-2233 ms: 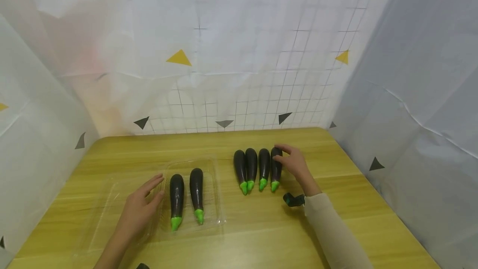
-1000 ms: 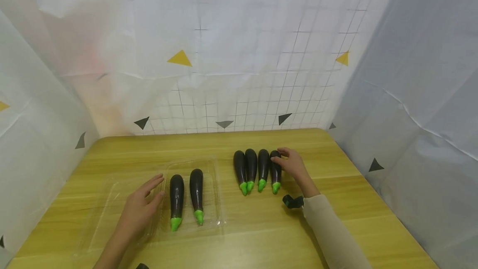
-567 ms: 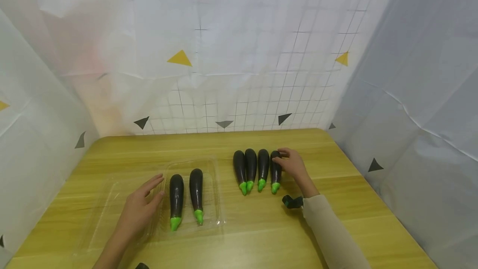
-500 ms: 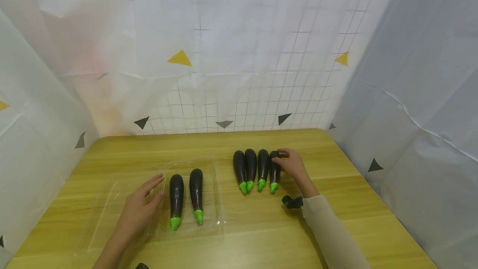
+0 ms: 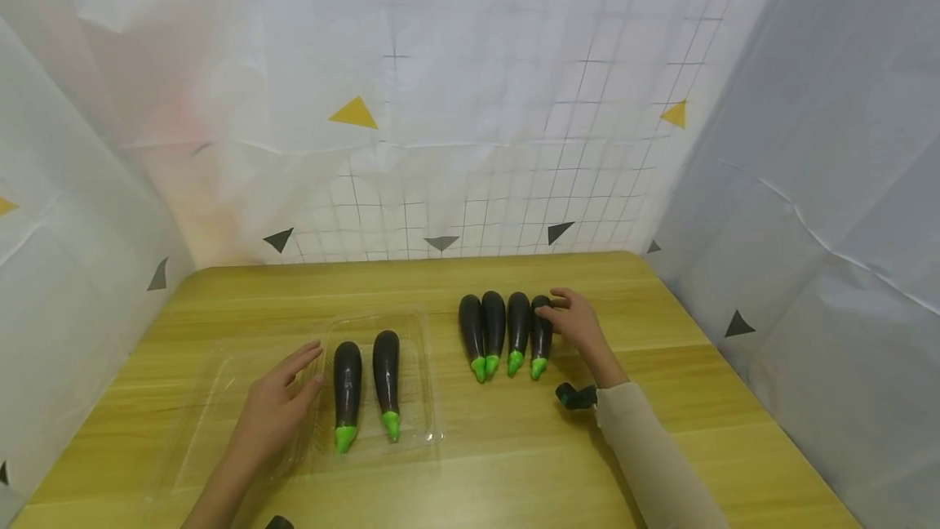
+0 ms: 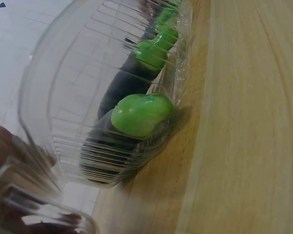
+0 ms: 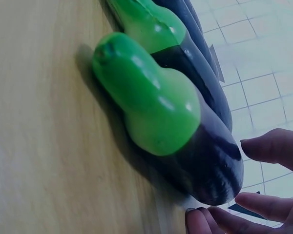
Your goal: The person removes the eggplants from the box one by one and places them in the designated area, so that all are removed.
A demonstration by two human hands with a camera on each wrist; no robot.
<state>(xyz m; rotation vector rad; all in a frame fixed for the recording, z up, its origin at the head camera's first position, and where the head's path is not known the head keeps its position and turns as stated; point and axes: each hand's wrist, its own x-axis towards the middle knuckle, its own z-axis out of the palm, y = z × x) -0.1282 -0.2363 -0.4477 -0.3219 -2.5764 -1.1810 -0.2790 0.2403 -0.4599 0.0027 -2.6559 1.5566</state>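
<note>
The left hand (image 5: 270, 406) is resting at the left edge of the clear tray (image 5: 417, 382), next to the clear lid (image 5: 192, 423). Its fingers are extending, relaxed and spread, gripping nothing. This hand is showing no shift over the last two seconds; likewise, two eggplants (image 5: 348, 390) are staying inside the tray, stem ends toward the person.

Farther out, the rightmost eggplant (image 5: 541, 341) is changing: over the last second its stem end is swinging slightly toward the other three eggplants (image 5: 518, 329). It is remaining on the table (image 5: 499, 472), outside the tray, so this is reading as adjustment rather than lifting. The right hand (image 5: 575, 323) is reaching around its rounded end, fingers touching loosely, thumb extending over the top, seemingly without pinching.
</note>
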